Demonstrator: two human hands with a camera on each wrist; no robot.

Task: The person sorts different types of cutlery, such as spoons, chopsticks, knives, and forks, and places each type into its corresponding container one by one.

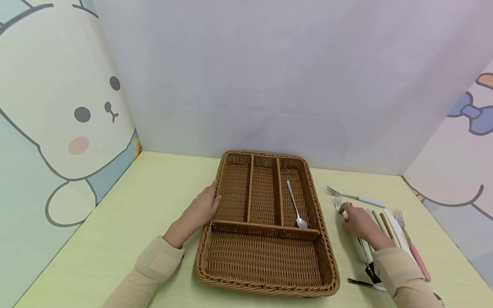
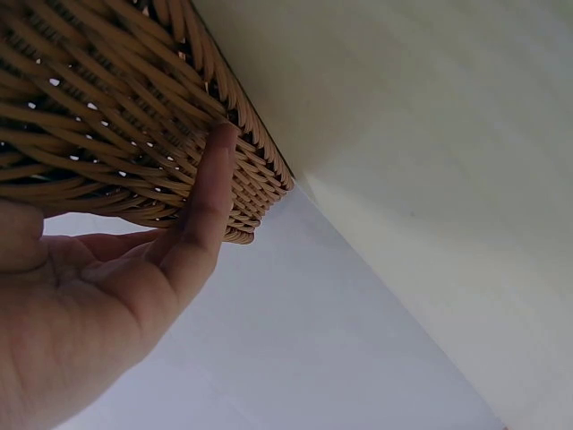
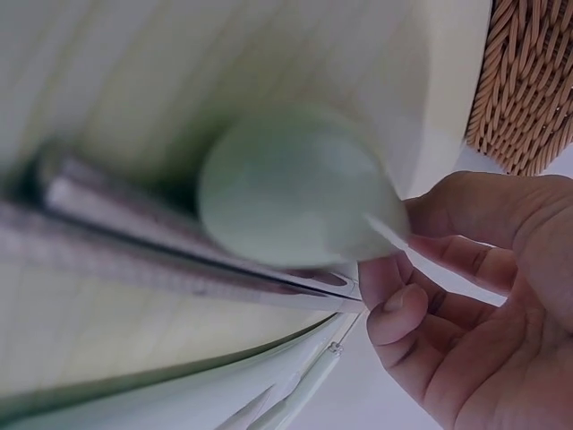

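A brown wicker cutlery basket (image 1: 265, 288) with several compartments stands at mid-table. My left hand (image 1: 199, 206) holds its left side, the thumb at the rim; in the left wrist view one finger (image 2: 210, 184) lies along the outer weave. A silver spoon (image 1: 295, 205) lies in the basket's right compartment. Right of the basket, my right hand (image 1: 360, 222) pinches a fork (image 1: 337, 202) whose tines point away from me. Close to the camera in the right wrist view, its pale green handle (image 3: 295, 188) looms blurred. The hand hides the fork's middle.
Around the right hand lie several loose pieces of cutlery: a fork with a light blue handle (image 1: 371, 201), a fork with a pink handle (image 1: 420, 262), and a dark-ended piece (image 1: 360, 281) near the front. A pale wall (image 1: 277, 85) rises behind the table.
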